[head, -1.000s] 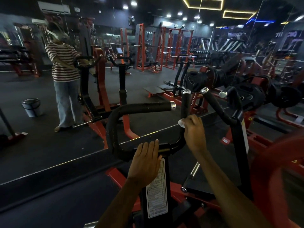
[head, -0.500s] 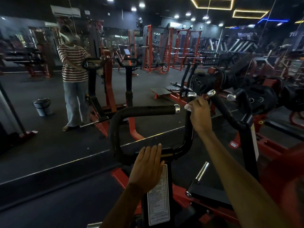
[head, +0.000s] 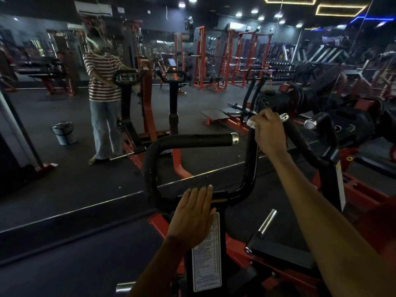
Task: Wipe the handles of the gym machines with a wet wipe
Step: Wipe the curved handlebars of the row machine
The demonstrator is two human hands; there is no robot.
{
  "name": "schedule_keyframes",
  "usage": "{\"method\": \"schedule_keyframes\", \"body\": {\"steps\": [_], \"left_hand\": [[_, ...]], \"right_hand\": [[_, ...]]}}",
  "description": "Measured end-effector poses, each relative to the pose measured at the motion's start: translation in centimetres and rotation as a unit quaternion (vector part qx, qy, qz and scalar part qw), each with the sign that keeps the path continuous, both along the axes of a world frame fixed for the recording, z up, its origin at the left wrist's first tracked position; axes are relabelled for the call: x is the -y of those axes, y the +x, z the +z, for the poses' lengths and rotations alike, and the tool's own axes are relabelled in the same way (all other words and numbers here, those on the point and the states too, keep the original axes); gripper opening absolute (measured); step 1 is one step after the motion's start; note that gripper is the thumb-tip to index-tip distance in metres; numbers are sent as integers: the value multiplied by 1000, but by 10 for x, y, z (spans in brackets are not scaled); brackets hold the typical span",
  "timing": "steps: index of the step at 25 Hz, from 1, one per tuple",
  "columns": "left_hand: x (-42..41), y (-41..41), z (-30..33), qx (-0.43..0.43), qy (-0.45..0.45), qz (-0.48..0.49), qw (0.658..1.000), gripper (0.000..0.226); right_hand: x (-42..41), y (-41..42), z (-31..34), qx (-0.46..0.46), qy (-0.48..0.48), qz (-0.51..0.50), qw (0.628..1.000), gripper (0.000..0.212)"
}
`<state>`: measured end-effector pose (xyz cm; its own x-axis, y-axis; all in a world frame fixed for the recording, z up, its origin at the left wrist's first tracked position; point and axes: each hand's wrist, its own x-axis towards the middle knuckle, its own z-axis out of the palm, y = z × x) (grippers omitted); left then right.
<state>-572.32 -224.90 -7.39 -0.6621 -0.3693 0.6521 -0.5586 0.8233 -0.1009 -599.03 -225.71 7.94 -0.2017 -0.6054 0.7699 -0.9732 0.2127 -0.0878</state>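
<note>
Upright handle (head: 250, 151), top end: right hand (head: 269, 133) grip wrapped around it over the wipe (head: 251, 123); left hand (head: 192, 213) flat on frame; risk: wipe slipping off, end cap missed.

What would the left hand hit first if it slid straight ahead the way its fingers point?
The left hand lies flat on the black frame at the handlebar's base, fingers pointing up and forward. Straight on, it would probably meet the horizontal handle above, though depth is unclear.
</note>
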Motion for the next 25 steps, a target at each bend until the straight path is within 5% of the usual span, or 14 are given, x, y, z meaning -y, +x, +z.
{"method": "schedule_keyframes", "body": {"steps": [6, 25], "left_hand": [[2, 0, -1, 15, 0, 15, 1000, 57], [-2, 2, 4, 19, 6, 10, 1000, 55]], "right_hand": [[-12, 8, -3, 72, 17, 37, 997, 25], [-75, 65, -66, 107, 18, 40, 993, 18]]}}
